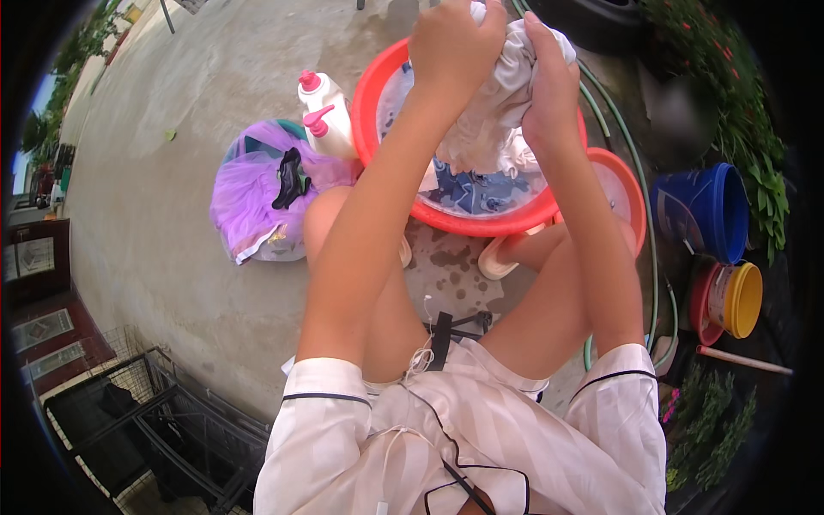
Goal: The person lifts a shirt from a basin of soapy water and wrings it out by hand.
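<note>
Left fingers point(493, 27) and right fingers point(541, 41) clamped on white cloth point(508, 90), blue fabric point(479, 192) in red basin point(367, 103), purple tulle point(245, 189) in tub point(292, 129)

Grey concrete ground point(206, 94) carries the things, with dark wet spots point(455, 259) just in front of a large red-orange washbasin point(481, 225). A smaller red basin point(633, 193) stands close by its right side. To its left are two white pump bottles point(333, 136) with pink tops, then a teal tub point(290, 129) heaped with purple tulle point(249, 197). A fallen leaf point(171, 135) lies farther left. A green hose point(650, 283) runs along the right, and a black metal frame point(180, 429) stands at lower left.
</note>
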A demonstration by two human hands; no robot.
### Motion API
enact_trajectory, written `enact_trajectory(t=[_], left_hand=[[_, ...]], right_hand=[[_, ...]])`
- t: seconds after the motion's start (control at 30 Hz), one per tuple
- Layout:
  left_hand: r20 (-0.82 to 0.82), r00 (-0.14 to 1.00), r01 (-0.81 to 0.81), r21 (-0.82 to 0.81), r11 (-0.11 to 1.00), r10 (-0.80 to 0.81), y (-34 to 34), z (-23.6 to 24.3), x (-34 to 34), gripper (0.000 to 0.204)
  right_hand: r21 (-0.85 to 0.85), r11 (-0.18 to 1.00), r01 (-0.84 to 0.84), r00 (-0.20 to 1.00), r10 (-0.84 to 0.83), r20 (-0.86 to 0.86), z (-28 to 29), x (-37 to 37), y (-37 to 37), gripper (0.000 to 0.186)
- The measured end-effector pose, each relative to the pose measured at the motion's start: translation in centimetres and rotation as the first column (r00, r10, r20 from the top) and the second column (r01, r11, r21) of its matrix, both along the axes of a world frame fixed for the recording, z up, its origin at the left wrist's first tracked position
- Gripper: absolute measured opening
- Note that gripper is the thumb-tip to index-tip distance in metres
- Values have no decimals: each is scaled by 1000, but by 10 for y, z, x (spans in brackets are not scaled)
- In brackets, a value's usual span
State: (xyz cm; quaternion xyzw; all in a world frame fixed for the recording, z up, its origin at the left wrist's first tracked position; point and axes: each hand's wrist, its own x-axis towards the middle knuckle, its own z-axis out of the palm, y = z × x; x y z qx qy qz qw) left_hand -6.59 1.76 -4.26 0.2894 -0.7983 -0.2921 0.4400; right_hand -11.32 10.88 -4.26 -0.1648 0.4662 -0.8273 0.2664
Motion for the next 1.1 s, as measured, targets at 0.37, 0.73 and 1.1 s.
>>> enact_trajectory(t=[0.37, 0.73, 1.1], left_hand=[[66, 972, 218, 103, 971, -225, 39, 16, 8, 47], [-130, 990, 62, 29, 998, -58, -9, 4, 12, 16], [-119, 977, 187, 63, 980, -179, 44, 15, 9, 42]], right_hand=[[-71, 997, 10, 999, -8, 32, -21, -37, -13, 14], [69, 992, -104, 960, 118, -255, 5, 18, 1, 20], [-67, 998, 21, 985, -32, -172, -10, -30, -5, 15]])
